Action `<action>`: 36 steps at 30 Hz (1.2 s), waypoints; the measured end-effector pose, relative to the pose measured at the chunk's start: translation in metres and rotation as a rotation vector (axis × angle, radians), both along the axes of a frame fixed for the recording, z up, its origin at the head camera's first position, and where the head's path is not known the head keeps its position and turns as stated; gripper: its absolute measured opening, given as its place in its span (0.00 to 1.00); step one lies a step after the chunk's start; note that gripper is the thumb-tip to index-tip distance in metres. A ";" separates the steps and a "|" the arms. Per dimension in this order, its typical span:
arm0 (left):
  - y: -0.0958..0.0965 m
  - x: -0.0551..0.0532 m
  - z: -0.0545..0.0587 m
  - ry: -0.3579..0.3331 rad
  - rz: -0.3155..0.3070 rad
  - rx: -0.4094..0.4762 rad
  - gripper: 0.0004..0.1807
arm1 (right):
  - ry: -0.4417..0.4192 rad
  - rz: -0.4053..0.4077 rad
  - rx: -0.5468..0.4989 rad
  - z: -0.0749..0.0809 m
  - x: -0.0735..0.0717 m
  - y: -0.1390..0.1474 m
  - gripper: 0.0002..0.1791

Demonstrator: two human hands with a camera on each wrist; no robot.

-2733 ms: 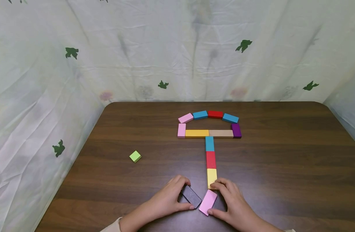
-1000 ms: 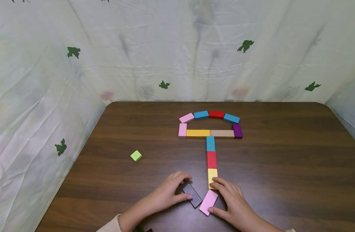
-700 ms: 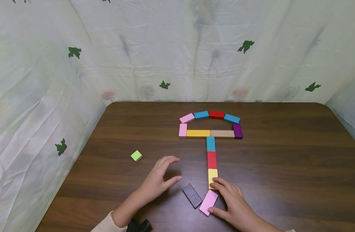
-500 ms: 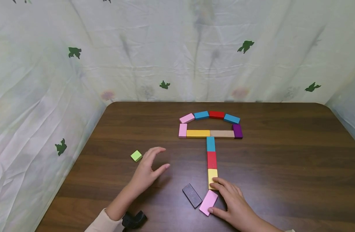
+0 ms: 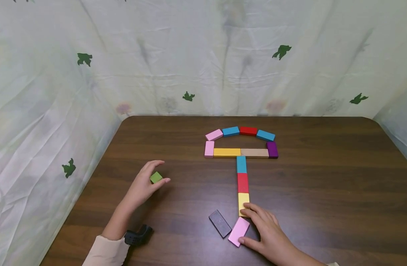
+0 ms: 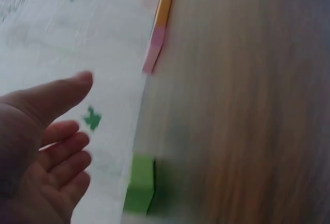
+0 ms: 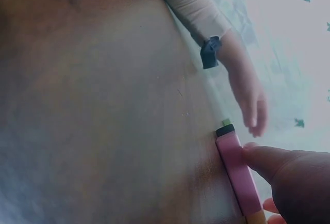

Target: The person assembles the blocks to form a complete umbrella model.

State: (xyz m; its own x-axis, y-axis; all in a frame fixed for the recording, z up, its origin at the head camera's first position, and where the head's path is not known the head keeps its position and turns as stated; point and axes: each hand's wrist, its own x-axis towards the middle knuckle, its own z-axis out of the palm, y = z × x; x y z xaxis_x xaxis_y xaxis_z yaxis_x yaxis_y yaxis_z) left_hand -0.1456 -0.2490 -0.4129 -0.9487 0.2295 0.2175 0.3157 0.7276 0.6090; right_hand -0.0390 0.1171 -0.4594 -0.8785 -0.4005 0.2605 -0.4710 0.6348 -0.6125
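Toward the left of the table, my left hand (image 5: pixel 143 186) hovers around a small lime-green block (image 5: pixel 156 177). Thumb and fingers are spread on either side of it; the left wrist view shows a gap between the hand and the green block (image 6: pixel 139 182). My right hand (image 5: pixel 266 234) rests at the lower end of a column of blocks. Its fingertips touch the yellow block (image 5: pixel 242 199) and its thumb touches the tilted pink block (image 5: pixel 238 232). A dark grey block (image 5: pixel 220 224) lies slantwise beside the pink one, with no hand on it.
Up the column are a red block (image 5: pixel 243 183) and a blue block (image 5: pixel 241 164). A closed ring of blocks tops it, including a golden-yellow block (image 5: pixel 227 152) and a purple block (image 5: pixel 272 150). A patterned white cloth (image 5: pixel 197 55) hangs behind the brown table (image 5: pixel 323 184).
My left hand has let go of the dark grey block and moved up and left to the green block. The grey block stays beside the pink one. My right hand keeps its place.
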 end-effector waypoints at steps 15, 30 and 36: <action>-0.035 -0.004 -0.010 -0.200 -0.092 -0.077 0.32 | -0.018 0.002 0.004 0.002 0.000 0.000 0.33; -0.039 -0.007 -0.016 -0.181 -0.105 -0.102 0.25 | -0.020 0.004 0.004 0.003 0.000 0.000 0.33; -0.030 -0.007 -0.013 -0.141 -0.117 -0.098 0.25 | -0.026 0.010 0.001 0.002 -0.001 0.000 0.33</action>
State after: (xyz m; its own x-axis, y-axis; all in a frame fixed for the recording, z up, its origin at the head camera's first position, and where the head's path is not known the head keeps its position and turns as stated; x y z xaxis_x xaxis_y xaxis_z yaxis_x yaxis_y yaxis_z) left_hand -0.1529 -0.2790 -0.4260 -0.9338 0.3534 0.0560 0.3183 0.7491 0.5810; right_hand -0.0397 0.1173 -0.4573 -0.8809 -0.4095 0.2374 -0.4614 0.6307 -0.6240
